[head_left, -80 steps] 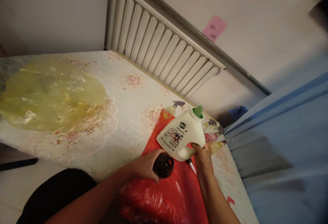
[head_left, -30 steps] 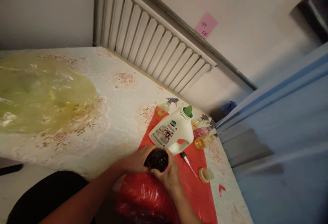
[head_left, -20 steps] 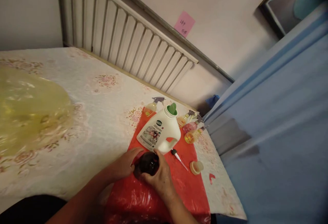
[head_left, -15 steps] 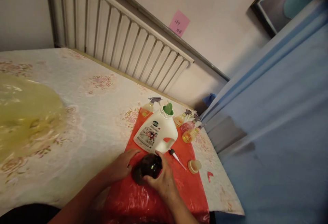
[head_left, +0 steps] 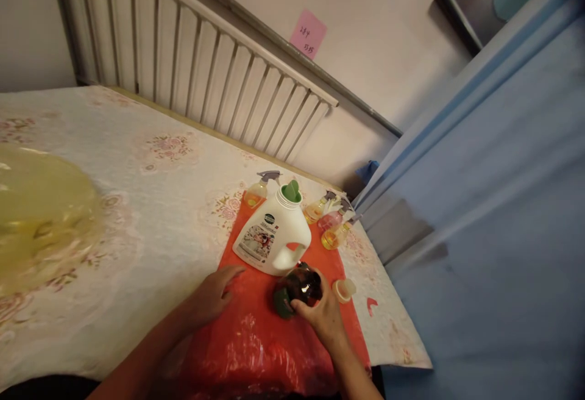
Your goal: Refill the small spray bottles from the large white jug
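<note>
My right hand [head_left: 323, 316] is closed round a dark brown bottle [head_left: 298, 289] with a green base, holding it over the red plastic sheet [head_left: 265, 339]. My left hand [head_left: 211, 293] rests flat and open on the sheet's left edge, holding nothing. Just beyond the dark bottle stands a white jug [head_left: 273, 235] with a green spout and a printed label. A small round beige cap [head_left: 343, 289] lies on the sheet to the right of my right hand.
Several small spray bottles [head_left: 329, 224] with yellow and pink liquid lie behind the jug, one more [head_left: 257, 191] at its left. A floral cloth [head_left: 150, 192] covers the surface. A yellow plastic bag [head_left: 41, 205] lies far left. Radiator [head_left: 201, 77] behind, blue curtain [head_left: 493, 205] right.
The right hand has carried the dark bottle to the right, away from the left hand, which let go and now lies flat. The camera view has swung rightwards.
</note>
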Action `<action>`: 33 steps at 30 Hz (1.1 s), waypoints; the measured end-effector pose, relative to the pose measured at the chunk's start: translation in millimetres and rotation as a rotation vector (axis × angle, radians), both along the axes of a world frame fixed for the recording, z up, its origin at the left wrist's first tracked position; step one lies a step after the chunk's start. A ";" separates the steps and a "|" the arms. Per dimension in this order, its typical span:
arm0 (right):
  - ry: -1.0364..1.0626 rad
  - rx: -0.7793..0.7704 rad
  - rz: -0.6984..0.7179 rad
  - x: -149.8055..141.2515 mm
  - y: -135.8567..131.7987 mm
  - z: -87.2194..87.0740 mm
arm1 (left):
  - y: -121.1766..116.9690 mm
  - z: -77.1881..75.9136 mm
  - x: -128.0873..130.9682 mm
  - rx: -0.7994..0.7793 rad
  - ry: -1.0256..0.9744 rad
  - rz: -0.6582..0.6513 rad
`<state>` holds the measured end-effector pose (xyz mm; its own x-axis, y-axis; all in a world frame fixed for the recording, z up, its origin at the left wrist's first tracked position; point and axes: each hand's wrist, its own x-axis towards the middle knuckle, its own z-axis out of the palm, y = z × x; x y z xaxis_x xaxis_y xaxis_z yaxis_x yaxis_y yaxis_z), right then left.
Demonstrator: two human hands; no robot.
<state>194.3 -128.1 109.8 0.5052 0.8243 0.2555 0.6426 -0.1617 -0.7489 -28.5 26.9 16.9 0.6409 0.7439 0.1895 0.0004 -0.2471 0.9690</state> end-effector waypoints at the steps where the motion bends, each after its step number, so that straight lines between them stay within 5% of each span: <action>1: -0.009 -0.001 -0.009 3.3 -1.8 -1.1 | -0.1 0.9 0.2 -0.005 -0.003 0.001; 14: -0.036 -0.088 -0.014 10.8 -20.8 -25.2 | -2.5 15.1 -0.2 -0.040 0.004 0.011; 19: 0.093 -0.099 0.122 16.7 -31.4 -15.7 | -1.5 11.7 -3.4 0.007 0.011 0.024; 23: 0.176 -0.111 0.137 47.6 -38.5 -7.7 | -7.4 11.7 -10.1 -0.045 -0.055 0.082; 28: -0.042 -0.209 -0.040 94.9 -14.0 -14.7 | -32.5 16.4 -23.5 -0.126 -0.130 0.266; 33: -0.155 -0.261 -0.028 106.9 27.9 -28.5 | -68.5 17.1 -52.8 -0.278 -0.129 0.366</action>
